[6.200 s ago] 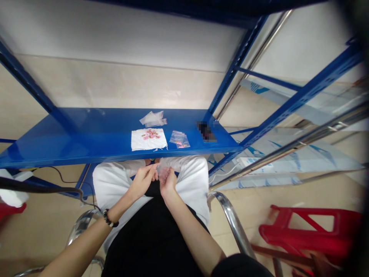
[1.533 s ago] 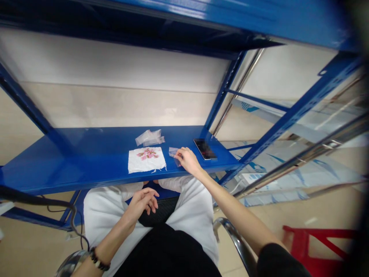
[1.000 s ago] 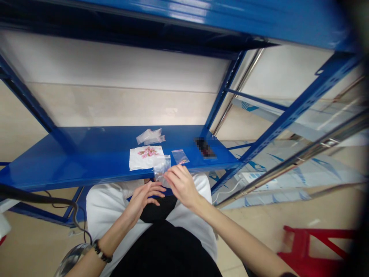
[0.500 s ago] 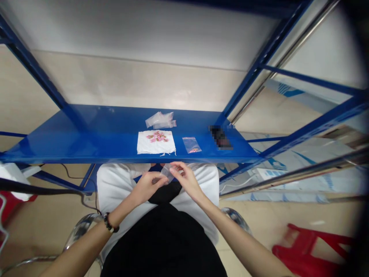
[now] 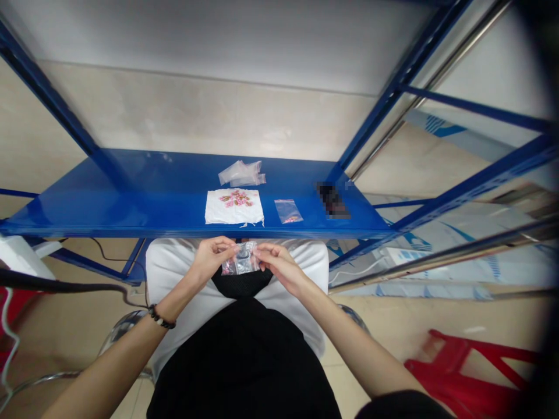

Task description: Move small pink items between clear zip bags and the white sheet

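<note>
Over my lap, just in front of the shelf edge, a small clear plastic bag [image 5: 245, 259] with something pinkish at its left end is stretched between my hands. My left hand [image 5: 213, 256] pinches its left side, and my right hand [image 5: 276, 265] pinches the right side. On the blue shelf beyond, a white cloth [image 5: 213, 212] carries a cluster of small pink and green pieces [image 5: 236, 198]. To its right lies a clear zip bag [image 5: 288, 210] with a few small orange-pink bits inside. Several flat clear bags [image 5: 243, 173] are piled behind the cloth.
A blurred-out dark object [image 5: 332, 201] rests at the right of the blue shelf [image 5: 131, 198]. Blue uprights stand at both ends. A red stool [image 5: 454, 366] is on the floor at right, and a dark cable [image 5: 65, 282] runs at left.
My hands have turned the bag level and spread it wider between them. My left hand has shifted left and up, and the view has tilted slightly.
</note>
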Motion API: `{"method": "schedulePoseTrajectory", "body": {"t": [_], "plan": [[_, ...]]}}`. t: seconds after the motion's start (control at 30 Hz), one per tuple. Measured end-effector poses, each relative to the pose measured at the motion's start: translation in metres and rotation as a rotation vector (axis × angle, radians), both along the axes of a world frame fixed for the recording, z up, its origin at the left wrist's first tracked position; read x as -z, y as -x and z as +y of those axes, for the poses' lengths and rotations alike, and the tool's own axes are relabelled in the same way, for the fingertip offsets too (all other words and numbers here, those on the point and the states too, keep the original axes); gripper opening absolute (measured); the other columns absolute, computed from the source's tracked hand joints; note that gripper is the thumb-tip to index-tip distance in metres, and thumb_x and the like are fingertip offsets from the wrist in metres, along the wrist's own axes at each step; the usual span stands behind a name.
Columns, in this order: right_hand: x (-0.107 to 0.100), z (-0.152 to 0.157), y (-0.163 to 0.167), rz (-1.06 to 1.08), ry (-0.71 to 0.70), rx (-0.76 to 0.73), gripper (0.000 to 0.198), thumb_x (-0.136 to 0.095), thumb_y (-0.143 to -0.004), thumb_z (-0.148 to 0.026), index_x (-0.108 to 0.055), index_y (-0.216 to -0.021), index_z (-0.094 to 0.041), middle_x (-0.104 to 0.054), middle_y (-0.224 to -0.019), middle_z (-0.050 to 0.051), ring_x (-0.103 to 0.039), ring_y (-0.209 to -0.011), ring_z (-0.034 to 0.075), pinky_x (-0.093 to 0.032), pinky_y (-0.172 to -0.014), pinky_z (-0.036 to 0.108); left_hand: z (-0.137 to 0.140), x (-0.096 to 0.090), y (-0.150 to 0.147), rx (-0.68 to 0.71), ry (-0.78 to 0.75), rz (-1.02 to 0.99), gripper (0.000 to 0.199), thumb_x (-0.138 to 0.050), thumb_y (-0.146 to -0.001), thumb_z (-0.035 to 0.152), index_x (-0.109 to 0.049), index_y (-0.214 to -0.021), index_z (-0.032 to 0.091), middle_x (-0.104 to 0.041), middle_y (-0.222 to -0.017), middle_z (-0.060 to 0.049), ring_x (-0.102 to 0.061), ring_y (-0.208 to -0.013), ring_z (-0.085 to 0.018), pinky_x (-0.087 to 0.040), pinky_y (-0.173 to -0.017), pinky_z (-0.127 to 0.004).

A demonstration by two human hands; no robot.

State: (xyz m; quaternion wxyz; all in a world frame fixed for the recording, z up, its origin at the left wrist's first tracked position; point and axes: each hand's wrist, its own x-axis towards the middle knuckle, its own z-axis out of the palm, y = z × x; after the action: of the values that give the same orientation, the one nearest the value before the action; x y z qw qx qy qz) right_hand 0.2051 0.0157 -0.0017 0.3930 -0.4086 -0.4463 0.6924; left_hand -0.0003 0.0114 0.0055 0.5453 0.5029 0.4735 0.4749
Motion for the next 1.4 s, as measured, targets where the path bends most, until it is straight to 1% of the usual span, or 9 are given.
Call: {"method": "schedulePoseTrajectory", "body": {"t": [0.33,0.53,0.63,0.77,1.0,1.07,1.2,1.3,1.4], "plan": [[0.005,0.004,-0.004,-0.062,-0.024,-0.038,0.029,-0.081,-0.070,-0.041,-0.068,-0.077,-0.016,-0.065,-0.066,0.001,-0.051,-0.056,0.010,-0.033,-0.054,0.024,0.000,0.009,-0.004,-0.069,-0.098,0.101,0.032,-0.076,-0.074,0.040,-0.065,-0.094,0.017,-0.059,-0.059,0.005,-0.051,-0.048,-0.009,-0.038,-0.047,-0.019],[0.009,0.004,-0.002,0.006,0.030,-0.021,0.035,-0.085,-0.064,-0.034,-0.070,-0.090,-0.017,-0.066,-0.070,0.000,-0.052,-0.057,0.010,-0.034,-0.054,0.023,0.001,0.008,-0.002,-0.100,-0.139,0.102,0.039,-0.072,-0.078,0.039,-0.061,-0.108,0.017,-0.056,-0.060,0.005,-0.048,-0.049,-0.008,-0.035,-0.046,-0.018],[0.010,0.005,-0.001,-0.012,0.032,-0.009,0.040,-0.085,-0.064,-0.033,-0.072,-0.099,-0.018,-0.066,-0.073,0.000,-0.051,-0.058,0.009,-0.033,-0.054,0.023,0.001,0.006,-0.002,-0.111,-0.148,0.069,0.037,-0.070,-0.080,0.039,-0.060,-0.109,0.017,-0.054,-0.060,0.006,-0.048,-0.051,-0.009,-0.036,-0.049,-0.018],[0.012,0.005,-0.001,-0.025,0.008,0.015,0.029,-0.083,-0.067,-0.034,-0.074,-0.089,-0.018,-0.067,-0.076,0.002,-0.052,-0.062,0.010,-0.035,-0.055,0.024,-0.001,0.003,-0.003,-0.100,-0.136,0.036,0.034,-0.068,-0.082,0.040,-0.060,-0.107,0.018,-0.053,-0.060,0.005,-0.046,-0.050,-0.008,-0.034,-0.047,-0.018],[0.009,0.003,-0.001,-0.019,0.012,-0.001,0.029,-0.083,-0.067,-0.038,-0.073,-0.086,-0.018,-0.066,-0.074,0.001,-0.052,-0.061,0.010,-0.036,-0.057,0.024,-0.002,0.010,-0.007,-0.058,-0.096,0.041,0.036,-0.067,-0.083,0.040,-0.059,-0.110,0.018,-0.058,-0.065,0.003,-0.047,-0.051,-0.010,-0.035,-0.048,-0.020],[0.007,0.003,-0.001,-0.025,-0.003,-0.022,0.028,-0.082,-0.068,-0.038,-0.072,-0.084,-0.017,-0.066,-0.075,0.001,-0.052,-0.064,0.011,-0.037,-0.059,0.024,-0.002,0.010,-0.007,-0.096,-0.133,0.085,0.033,-0.067,-0.083,0.038,-0.061,-0.108,0.018,-0.061,-0.071,0.001,-0.053,-0.058,-0.012,-0.040,-0.054,-0.022],[0.006,0.003,-0.001,-0.040,-0.030,-0.022,0.026,-0.081,-0.069,-0.037,-0.071,-0.083,-0.016,-0.066,-0.076,0.002,-0.054,-0.066,0.012,-0.037,-0.061,0.024,-0.006,-0.001,-0.007,-0.270,-0.387,0.366,0.019,-0.068,-0.081,0.030,-0.068,-0.097,0.020,-0.064,-0.099,-0.007,-0.058,-0.097,-0.022,-0.045,-0.082,-0.031],[0.007,0.005,-0.001,-0.031,-0.024,-0.007,0.029,-0.082,-0.067,-0.038,-0.071,-0.082,-0.016,-0.067,-0.075,0.003,-0.054,-0.064,0.012,-0.038,-0.061,0.025,-0.014,-0.009,-0.009,-0.161,-0.479,0.472,0.010,-0.061,-0.087,0.027,-0.069,-0.089,0.021,-0.064,-0.094,-0.007,-0.057,-0.095,-0.022,-0.043,-0.086,-0.033],[0.007,0.004,-0.001,-0.010,-0.008,-0.006,0.031,-0.082,-0.066,-0.039,-0.070,-0.081,-0.016,-0.067,-0.074,0.002,-0.054,-0.062,0.011,-0.038,-0.059,0.025,-0.021,-0.009,-0.014,0.032,-0.432,0.458,0.012,-0.061,-0.087,0.028,-0.068,-0.080,0.021,-0.064,-0.077,-0.003,-0.056,-0.075,-0.018,-0.041,-0.072,-0.029]]}}
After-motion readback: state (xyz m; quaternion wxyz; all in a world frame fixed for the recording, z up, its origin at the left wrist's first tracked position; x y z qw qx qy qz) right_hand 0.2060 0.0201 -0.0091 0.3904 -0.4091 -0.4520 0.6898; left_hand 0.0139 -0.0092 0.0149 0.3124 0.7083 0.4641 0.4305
